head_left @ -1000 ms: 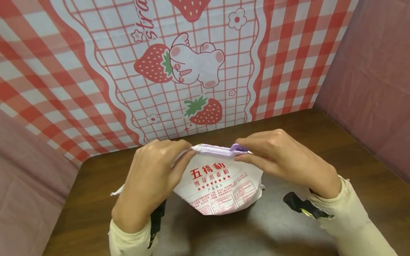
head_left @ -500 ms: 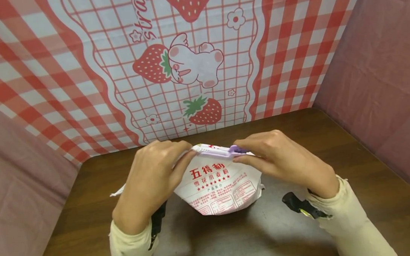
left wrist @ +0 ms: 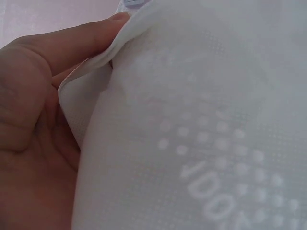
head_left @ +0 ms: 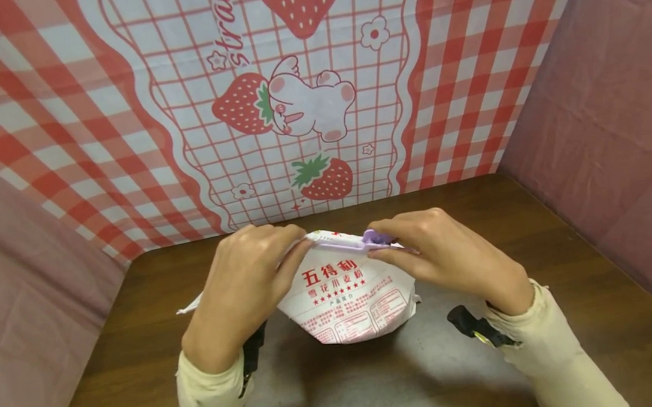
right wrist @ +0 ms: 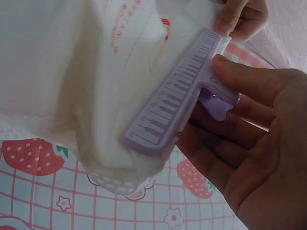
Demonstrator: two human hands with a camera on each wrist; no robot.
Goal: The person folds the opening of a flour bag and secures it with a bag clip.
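A white bag with red Chinese print (head_left: pixel 351 313), its top folded into a narrow edge, stands between both hands. My left hand (head_left: pixel 242 284) pinches the left end of that fold between thumb and fingers; the left wrist view shows the white fabric (left wrist: pixel 192 105) close up beside the palm. A long light-purple bag clip (right wrist: pixel 165 93) with a piano-key pattern lies along the fold. Thumb and fingers of my right hand (head_left: pixel 446 256) grip the clip's lever (head_left: pixel 374 236) from either side. In the right wrist view the thumb presses by the raised handle.
Below the hands is a dark wooden table (head_left: pixel 163 317) with a greyish sheen at the front. A red-and-white strawberry cloth (head_left: pixel 314 168) hangs behind it, and pink curtains (head_left: pixel 587 128) close off both sides. Black wrist straps (head_left: pixel 478 327) show at the sleeves.
The right hand has shifted slightly left, with the purple lever between its fingers. The left hand and the bag stay nearly in place.
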